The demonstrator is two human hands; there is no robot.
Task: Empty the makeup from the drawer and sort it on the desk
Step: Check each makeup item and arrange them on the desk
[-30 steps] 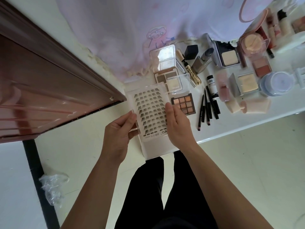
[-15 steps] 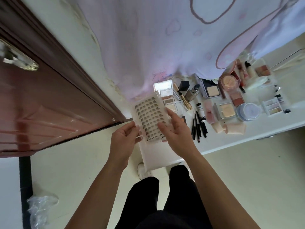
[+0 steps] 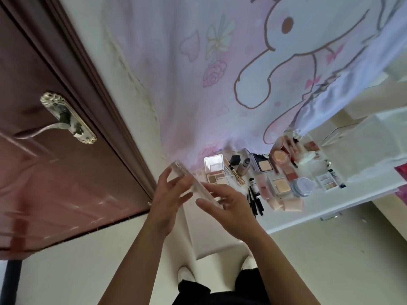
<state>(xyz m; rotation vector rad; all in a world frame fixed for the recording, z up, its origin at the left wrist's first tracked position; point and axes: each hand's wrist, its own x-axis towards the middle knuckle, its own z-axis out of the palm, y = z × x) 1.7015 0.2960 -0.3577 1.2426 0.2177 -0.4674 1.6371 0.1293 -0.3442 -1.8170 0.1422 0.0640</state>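
At 9 o'clock stands the brown door (image 3: 66, 172), which has no part in this. My left hand (image 3: 169, 194) is spread, its straight fingers laid against one face of the clear flat case (image 3: 184, 173); no finger there curls round it. The case hangs in the air over the near corner of the desk (image 3: 211, 234), turned edge-on to me, its far corner pointing to 11 o'clock and its near end to 5 o'clock. My right hand (image 3: 229, 208) seems to pinch that near end between thumb and fingers. From this edge I cannot see what lies inside.

I judge the case light, thin and stiff, made of smooth plastic that slips easily, with a lid that might spring open if I squeeze the faces. I think it is best held by the long edges, kept level, and laid down flat, not dropped.

On the desk, counting from 12 toward 3 o'clock, I see:
- one open mirrored palette (image 3: 215, 172)
- one black cap (image 3: 235, 160)
- two metallic tubes (image 3: 245, 166)
- one small white bottle (image 3: 254, 187)
- a bundle of black pencils (image 3: 256, 202), about four, too blurred to be sure
- two square powder compacts (image 3: 263, 165)
- one round puff pot (image 3: 278, 156)
- at least two peach sponges (image 3: 288, 204)
- one pale blue jar (image 3: 302, 186)
- one small boxed palette (image 3: 328, 183)
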